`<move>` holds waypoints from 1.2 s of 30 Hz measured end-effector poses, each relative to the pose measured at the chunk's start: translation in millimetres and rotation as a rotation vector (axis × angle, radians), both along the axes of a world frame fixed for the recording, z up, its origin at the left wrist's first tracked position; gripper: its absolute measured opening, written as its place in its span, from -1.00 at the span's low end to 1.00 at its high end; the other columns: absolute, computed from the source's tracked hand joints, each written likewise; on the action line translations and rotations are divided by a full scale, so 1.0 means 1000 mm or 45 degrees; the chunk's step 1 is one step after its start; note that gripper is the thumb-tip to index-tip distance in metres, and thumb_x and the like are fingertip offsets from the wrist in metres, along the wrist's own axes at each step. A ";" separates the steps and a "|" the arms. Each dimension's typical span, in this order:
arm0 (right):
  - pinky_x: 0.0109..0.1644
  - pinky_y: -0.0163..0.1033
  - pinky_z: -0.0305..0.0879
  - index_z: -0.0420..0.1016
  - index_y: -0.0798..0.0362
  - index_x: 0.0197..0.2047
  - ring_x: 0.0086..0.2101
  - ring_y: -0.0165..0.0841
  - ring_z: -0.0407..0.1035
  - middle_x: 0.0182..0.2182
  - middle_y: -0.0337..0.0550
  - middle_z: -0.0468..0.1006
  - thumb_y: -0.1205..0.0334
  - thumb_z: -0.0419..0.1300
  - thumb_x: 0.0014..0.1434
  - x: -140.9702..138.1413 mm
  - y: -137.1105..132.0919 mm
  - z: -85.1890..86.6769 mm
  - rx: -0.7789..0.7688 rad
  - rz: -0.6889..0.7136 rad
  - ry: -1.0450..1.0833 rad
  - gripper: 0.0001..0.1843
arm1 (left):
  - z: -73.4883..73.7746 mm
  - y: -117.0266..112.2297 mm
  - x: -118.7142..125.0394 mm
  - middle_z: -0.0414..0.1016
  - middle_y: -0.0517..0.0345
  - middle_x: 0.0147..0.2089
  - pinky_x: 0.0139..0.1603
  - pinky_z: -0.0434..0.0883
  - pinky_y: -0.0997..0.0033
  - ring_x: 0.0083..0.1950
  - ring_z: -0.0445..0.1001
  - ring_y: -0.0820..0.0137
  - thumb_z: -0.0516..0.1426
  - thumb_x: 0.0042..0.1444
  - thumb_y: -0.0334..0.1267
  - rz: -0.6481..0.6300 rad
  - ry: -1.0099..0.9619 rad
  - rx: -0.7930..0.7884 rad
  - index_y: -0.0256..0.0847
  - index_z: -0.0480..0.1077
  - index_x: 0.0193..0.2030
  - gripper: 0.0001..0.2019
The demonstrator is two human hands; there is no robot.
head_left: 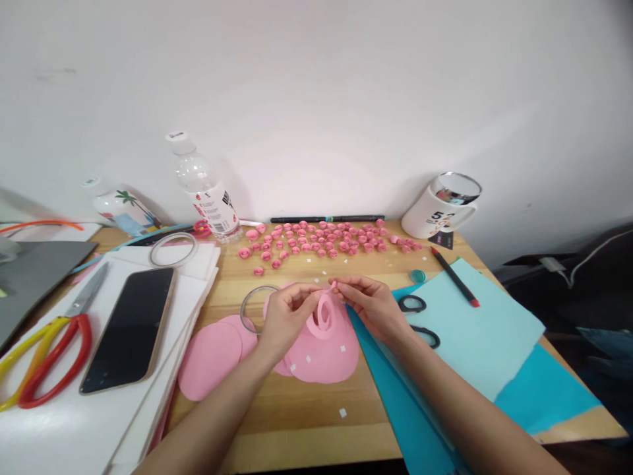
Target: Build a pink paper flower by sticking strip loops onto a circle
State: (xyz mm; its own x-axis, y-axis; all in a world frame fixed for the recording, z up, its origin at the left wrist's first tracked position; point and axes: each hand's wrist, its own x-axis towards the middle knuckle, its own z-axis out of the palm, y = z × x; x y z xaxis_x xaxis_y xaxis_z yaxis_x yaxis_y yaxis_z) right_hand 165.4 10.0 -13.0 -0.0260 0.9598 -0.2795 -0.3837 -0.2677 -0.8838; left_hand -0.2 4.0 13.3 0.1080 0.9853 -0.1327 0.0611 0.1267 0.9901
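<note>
My left hand (293,311) and my right hand (372,305) meet over the middle of the table, each pinching a pink paper strip (324,315). The strip hangs in a loose spiral below my fingertips. Beneath it lie pink paper circles (331,363), with small white squares scattered on top. More pink circles (210,359) overlap to the left. A silver tape ring (242,309) stands beside my left hand, partly covered by it. Behind both hands, many small rolled pink paper flowers (316,247) are spread along the wall side.
At left, a phone (129,330) and red-yellow scissors (54,349) rest on white paper (188,290). A bottle (210,191) and mug (440,208) stand at the back. Black-handled scissors (413,303), blue sheets (494,316) and a red-tipped pen (455,278) lie right.
</note>
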 end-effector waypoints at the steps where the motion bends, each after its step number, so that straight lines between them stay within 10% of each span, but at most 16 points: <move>1: -0.23 -0.27 0.36 0.59 0.04 -0.40 -0.40 -0.39 0.45 -0.39 -0.15 0.62 0.19 0.41 -0.22 0.000 0.000 0.000 0.001 0.000 0.008 -0.76 | 0.000 0.000 0.000 0.53 0.13 -0.46 -0.44 0.37 0.52 -0.42 0.46 0.42 0.20 -0.06 -0.24 -0.001 0.000 -0.006 -0.28 0.50 -0.38 -0.85; 36: -0.33 -0.37 0.30 0.55 0.06 -0.44 -0.49 -0.50 0.38 -0.49 -0.24 0.57 0.22 0.43 -0.23 0.003 0.001 -0.004 0.004 -0.025 0.020 -0.78 | 0.001 -0.001 0.000 0.51 0.15 -0.47 -0.44 0.35 0.54 -0.45 0.43 0.47 0.20 -0.04 -0.23 -0.032 -0.008 -0.039 -0.29 0.49 -0.34 -0.83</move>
State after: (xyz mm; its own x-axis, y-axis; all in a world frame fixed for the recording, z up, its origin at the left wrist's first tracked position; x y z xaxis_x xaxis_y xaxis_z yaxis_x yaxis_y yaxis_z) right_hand 168.3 10.7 -16.6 -0.0118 0.9609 -0.2765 -0.4025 -0.2577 -0.8784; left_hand -0.2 3.3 14.0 0.1334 0.9777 -0.1619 0.0586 0.1553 0.9861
